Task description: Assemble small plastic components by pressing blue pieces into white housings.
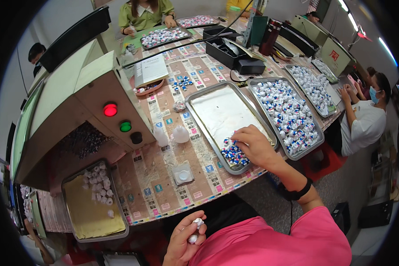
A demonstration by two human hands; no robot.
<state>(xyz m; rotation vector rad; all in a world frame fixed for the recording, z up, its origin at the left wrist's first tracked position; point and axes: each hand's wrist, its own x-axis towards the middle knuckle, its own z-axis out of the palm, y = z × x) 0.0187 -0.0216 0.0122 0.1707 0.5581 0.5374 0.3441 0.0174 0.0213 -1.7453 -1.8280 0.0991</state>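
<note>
There, at left, your left hand (184, 239) hung off the table's near edge, fingers curled around two white balls (198, 222); to its right, the blue-and-white pieces (233, 154) lay bunched at the near end of the tray (221, 106), right below your right hand (252, 144), much the nearer one, its fingers drawn narrow, gripping or merely touching, I couldn't tell. The pieces were roundish, no long axis showing. Printed sheeting covered the table (139, 197); a loaded tray (308, 151) stood just rightward, a masked co-worker (363, 124) farther right.

They wear a bright pink top (270, 241) with a short right sleeve (318, 225), a black band (302, 191) on the right arm (284, 172) and dark pants (224, 207).
</note>
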